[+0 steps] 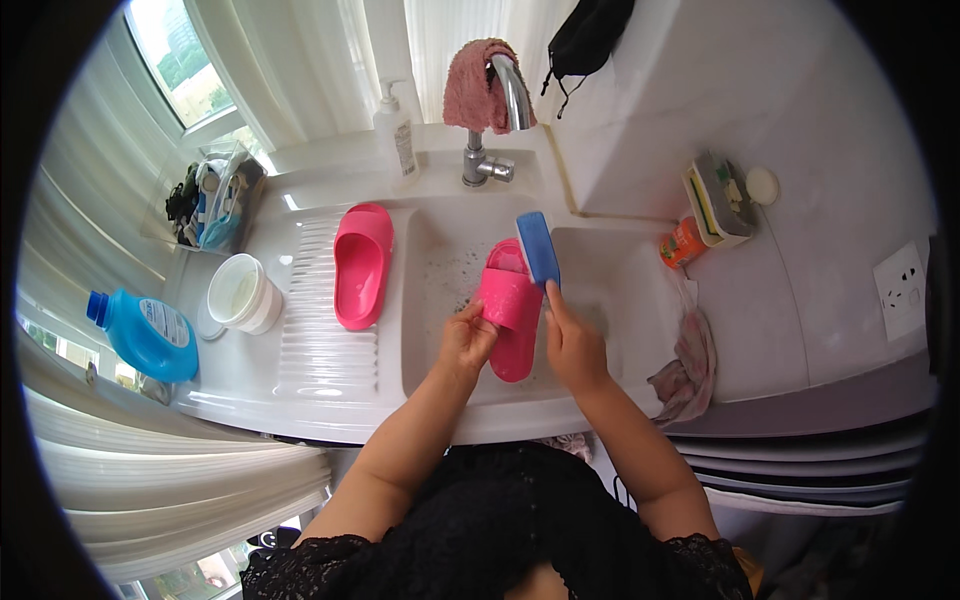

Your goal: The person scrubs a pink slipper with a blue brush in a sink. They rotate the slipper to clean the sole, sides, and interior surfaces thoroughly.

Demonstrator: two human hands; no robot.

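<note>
Over the white sink basin [433, 235], my left hand [468, 338] grips a wet pink slide slipper [514, 345] by the side of its strap. The slipper's open toe end points away from me, with some foam on it. In my right hand [575, 340] is a blue scrubbing brush [539, 248], held by its handle end; its back faces up, so its bristles are hidden. The brush lies over the right edge of the slipper's toe; whether it touches cannot be seen. A second pink slipper [364, 268] rests on the ribbed washboard to the left.
Behind the basin stands a faucet [478, 165] draped with a reddish towel [477, 85], beside a white pump bottle [395, 130]. At left are a white tub [243, 293], a blue detergent bottle [150, 333] and a clear bin [215, 200]. A cloth [690, 365] hangs over the right edge.
</note>
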